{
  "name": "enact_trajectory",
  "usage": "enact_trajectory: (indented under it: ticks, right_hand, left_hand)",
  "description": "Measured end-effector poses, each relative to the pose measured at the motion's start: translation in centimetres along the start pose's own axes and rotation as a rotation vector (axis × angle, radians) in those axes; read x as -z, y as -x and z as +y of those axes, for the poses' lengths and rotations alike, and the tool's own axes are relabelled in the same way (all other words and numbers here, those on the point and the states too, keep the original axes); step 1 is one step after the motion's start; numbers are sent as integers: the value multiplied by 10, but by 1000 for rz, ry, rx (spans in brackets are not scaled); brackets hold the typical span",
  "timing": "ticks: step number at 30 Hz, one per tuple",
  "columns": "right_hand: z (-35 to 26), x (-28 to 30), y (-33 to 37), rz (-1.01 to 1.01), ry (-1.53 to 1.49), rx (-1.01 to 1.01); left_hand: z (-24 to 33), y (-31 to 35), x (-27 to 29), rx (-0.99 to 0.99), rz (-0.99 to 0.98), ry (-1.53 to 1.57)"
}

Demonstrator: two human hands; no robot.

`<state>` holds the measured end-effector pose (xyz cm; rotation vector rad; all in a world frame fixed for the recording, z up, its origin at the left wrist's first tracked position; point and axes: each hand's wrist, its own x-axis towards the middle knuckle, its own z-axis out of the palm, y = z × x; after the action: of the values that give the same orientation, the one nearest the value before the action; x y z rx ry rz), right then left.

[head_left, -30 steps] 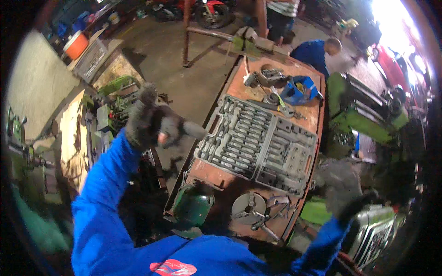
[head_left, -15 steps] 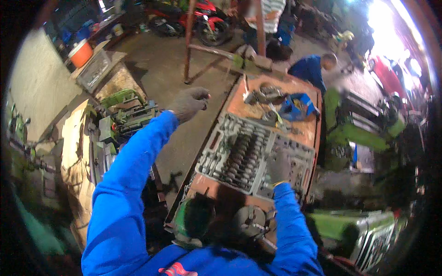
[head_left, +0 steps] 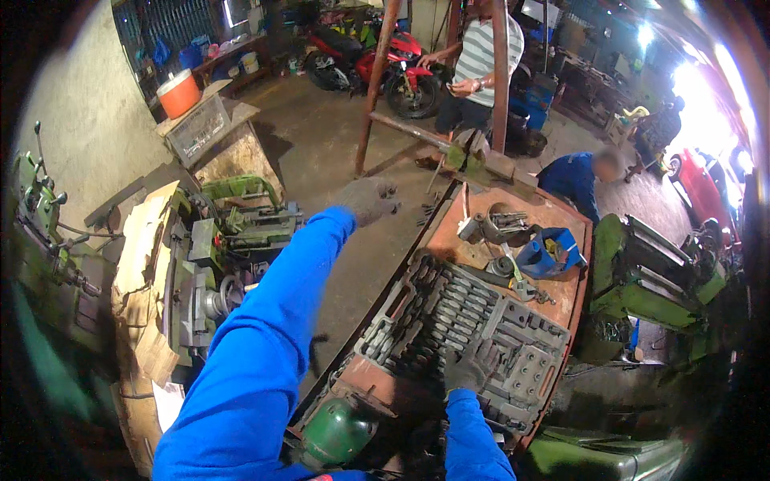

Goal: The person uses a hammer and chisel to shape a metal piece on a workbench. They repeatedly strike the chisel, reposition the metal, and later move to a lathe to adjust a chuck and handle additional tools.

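Observation:
My left hand (head_left: 367,202), in a dark grey glove, is stretched forward over the floor beside the table's left edge. Its fingers are loosely bent and apart, with nothing visible in them. A large open tool case (head_left: 521,365) lies across the table (head_left: 449,232). Rows of spanners (head_left: 461,309) fill its left half, and sockets and small fittings sit in its right half. My right hand (head_left: 467,373), also in a dark glove, is low over the middle of the case. Its fingers blend into the dark tools, so their grip does not show.
Beyond the case are a round tin of bits (head_left: 505,224) and a cut blue container (head_left: 549,252). A green rounded tank (head_left: 341,429) stands close in front of me. Green machines flank the table. A person in a striped shirt (head_left: 485,60) stands beyond the red frame; another in blue (head_left: 571,180) bends at right.
The view has tilted up and shifted, showing more of the room ahead. My left hand stays extended beside the table. My right hand has moved left over the case, towards the spanners.

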<state>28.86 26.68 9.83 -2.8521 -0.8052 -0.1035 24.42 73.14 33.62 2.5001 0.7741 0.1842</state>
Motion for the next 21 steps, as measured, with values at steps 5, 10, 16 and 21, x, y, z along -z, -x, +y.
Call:
enact_trajectory:
  ticks: [5,10,16,21]
  right_hand:
    - [7,-15,-1,14,9,-6]
    - [14,-34,-8,81,55,47]
    - [70,-101,-2,246,336,123]
    - [18,-40,-14,151,-28,121]
  left_hand:
    - [16,-28,-21,18,85,141]
    - [-3,-71,-61,3,168,179]
    - [29,-108,-49,-55,141,368]
    - [-5,-153,-28,159,380,304]
